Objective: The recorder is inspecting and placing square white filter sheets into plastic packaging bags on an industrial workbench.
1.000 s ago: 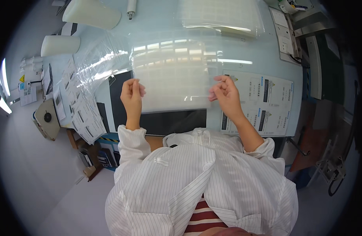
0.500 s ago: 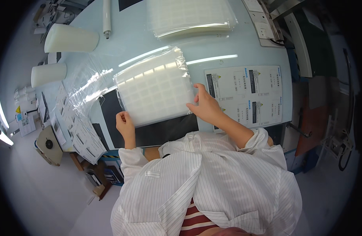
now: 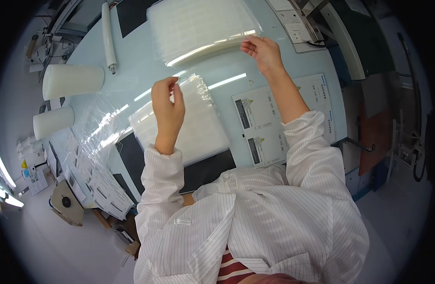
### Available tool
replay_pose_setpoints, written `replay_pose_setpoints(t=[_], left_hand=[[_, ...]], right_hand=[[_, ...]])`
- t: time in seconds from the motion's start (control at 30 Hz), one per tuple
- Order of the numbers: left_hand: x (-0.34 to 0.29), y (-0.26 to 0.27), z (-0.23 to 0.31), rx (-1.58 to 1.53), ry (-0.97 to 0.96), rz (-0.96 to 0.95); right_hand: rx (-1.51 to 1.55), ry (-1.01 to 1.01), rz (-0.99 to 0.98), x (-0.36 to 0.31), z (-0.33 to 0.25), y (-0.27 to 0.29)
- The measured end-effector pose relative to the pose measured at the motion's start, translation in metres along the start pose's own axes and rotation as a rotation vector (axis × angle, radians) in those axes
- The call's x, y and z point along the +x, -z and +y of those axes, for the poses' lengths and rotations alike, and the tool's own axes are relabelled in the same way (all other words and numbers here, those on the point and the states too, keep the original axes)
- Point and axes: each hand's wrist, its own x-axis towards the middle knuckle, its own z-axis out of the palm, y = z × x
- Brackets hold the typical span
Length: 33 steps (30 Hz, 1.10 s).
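Note:
My right hand (image 3: 264,53) is at the near right corner of the far stack of clear plastic sheets (image 3: 203,23), its fingers drawn together at the sheet edge. The thumb's contact is hard to see. My left hand (image 3: 168,108) hangs over the nearer stack of translucent sheets (image 3: 201,128), fingers bent, thumb apart, nothing visible between them. That nearer stack shows faint pale squares and a crinkled clear edge. It lies partly on a black mat (image 3: 210,169).
Printed label sheets (image 3: 255,113) lie right of the nearer stack. At left stand two white rolls (image 3: 75,81), near crumpled clear film (image 3: 101,123) and more printed sheets (image 3: 97,177). A white roller (image 3: 108,40) lies farther back. A metal-framed device (image 3: 293,26) borders the far right.
Both hands have left the nearer stack's edges. My right hand has reached forward to the far stack, and my left has moved up over the nearer one. The view has shifted.

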Motion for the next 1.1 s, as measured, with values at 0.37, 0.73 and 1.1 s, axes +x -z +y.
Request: replay_pose_setpoints(t=[0.37, 0.73, 1.1], left_hand=[[0.059, -0.101, 0.030, 0.219, -0.531, -0.090], [0.078, -0.092, 0.019, 0.413, -0.783, -0.291], [0.080, -0.092, 0.015, 0.341, -0.746, -0.285]], right_hand=[[0.365, -0.018, -0.224, -0.041, 0.025, -0.005], [0.386, -0.035, -0.157, -0.048, 0.030, -0.015], [0.365, -0.002, -0.106, -0.057, 0.026, -0.025]])
